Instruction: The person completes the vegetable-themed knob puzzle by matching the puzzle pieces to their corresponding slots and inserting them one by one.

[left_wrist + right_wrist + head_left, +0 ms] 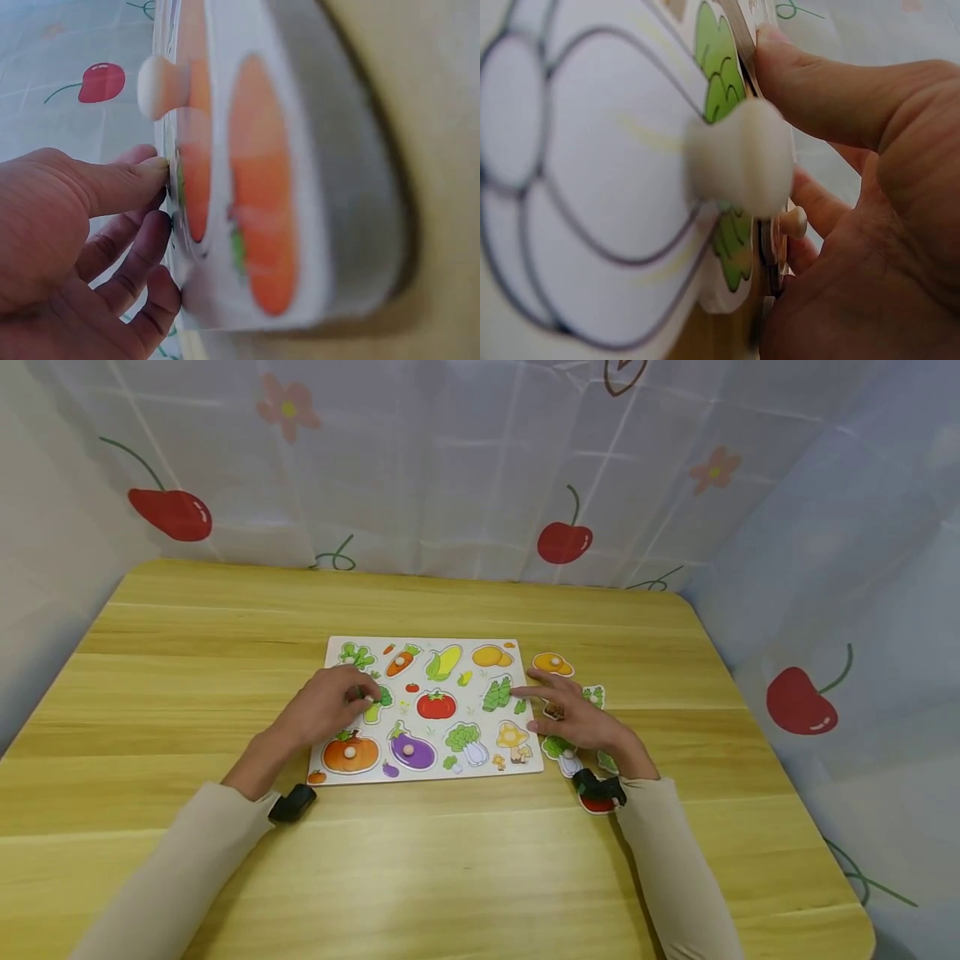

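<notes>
A white vegetable puzzle board (420,642) lies flat on the table. My left hand (322,703) is over its left side, thumb and forefinger pinching at the broccoli piece (372,713); in the left wrist view the fingertips are right at the board's surface, beyond the knobbed pumpkin piece (196,135). At the board's right edge, my right hand (577,718) has its forefinger stretched toward the printed leafy green (497,695). Below its palm are loose pieces, among them a bok choy piece (567,758) whose pale knob (757,157) fills the right wrist view.
Knobbed carrot (401,662) and eggplant (412,752) pieces sit in the board. A loose potato piece (552,663) lies beyond the right hand, and a red piece (597,805) is partly hidden under the right wrist camera (598,787). A printed curtain (420,485) stands behind the table.
</notes>
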Tool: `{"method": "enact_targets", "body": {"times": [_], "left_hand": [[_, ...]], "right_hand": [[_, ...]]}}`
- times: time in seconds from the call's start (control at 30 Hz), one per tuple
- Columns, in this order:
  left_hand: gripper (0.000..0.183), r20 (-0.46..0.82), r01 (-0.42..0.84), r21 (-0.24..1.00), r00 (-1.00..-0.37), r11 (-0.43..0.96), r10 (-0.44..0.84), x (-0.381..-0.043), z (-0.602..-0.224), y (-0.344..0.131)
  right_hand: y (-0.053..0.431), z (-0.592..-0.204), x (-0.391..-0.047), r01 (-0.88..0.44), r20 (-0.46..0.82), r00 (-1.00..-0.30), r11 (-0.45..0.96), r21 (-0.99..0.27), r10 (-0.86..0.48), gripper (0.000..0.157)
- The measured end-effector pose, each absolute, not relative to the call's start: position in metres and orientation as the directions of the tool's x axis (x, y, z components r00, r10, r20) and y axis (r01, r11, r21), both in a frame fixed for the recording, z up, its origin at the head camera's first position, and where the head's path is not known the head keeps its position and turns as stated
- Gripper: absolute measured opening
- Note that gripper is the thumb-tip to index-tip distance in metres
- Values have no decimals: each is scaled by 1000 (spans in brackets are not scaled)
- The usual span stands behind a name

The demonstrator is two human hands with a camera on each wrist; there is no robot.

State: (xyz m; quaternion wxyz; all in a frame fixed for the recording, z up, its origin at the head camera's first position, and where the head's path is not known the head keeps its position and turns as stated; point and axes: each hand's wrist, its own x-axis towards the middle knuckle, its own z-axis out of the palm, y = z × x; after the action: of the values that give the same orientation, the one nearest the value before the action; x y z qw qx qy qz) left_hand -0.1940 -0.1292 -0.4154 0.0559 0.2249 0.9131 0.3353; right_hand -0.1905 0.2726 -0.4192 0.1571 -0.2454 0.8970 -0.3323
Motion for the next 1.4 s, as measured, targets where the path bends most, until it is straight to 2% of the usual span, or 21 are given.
{"method": "enact_targets", "body": {"times": [0.17,0.4,0.57,0.67,0.9,0.97,1.13,1.27,1.4], "left_hand": [[15,61,344,663,-910,665,411,-190,-419,-133],[39,43,212,800,-953,562,299,-188,-402,-157],[59,-77,53,903,-957,426,281,-193,-398,-189],[63,-139,-10,923,-941,384,309,-195,-403,-202],[74,-162,38,908,-886,416,435,-201,-418,-211],[78,-170,85,881,-861,466,479,-203,-418,-212],[84,-173,227,788,-811,573,559,-202,-418,-213],[84,-163,253,772,-808,583,566,-200,-420,-213],[87,-154,245,785,-813,569,562,-198,-423,-212]], "right_hand": [[271,-419,-190,-351,-111,-824,654,-670,-556,49],[269,-415,-189,-398,-91,-812,662,-634,-576,48],[265,-410,-192,-410,-95,-810,674,-614,-579,51],[265,-403,-192,-386,-89,-834,690,-612,-545,54],[276,-390,-194,-349,60,-911,687,-638,-407,48],[281,-389,-198,-336,85,-924,683,-648,-374,46],[293,-394,-212,-279,63,-946,700,-658,-318,42],[296,-397,-221,-254,36,-953,732,-632,-300,39],[296,-400,-232,-291,61,-948,776,-560,-311,32]]}}
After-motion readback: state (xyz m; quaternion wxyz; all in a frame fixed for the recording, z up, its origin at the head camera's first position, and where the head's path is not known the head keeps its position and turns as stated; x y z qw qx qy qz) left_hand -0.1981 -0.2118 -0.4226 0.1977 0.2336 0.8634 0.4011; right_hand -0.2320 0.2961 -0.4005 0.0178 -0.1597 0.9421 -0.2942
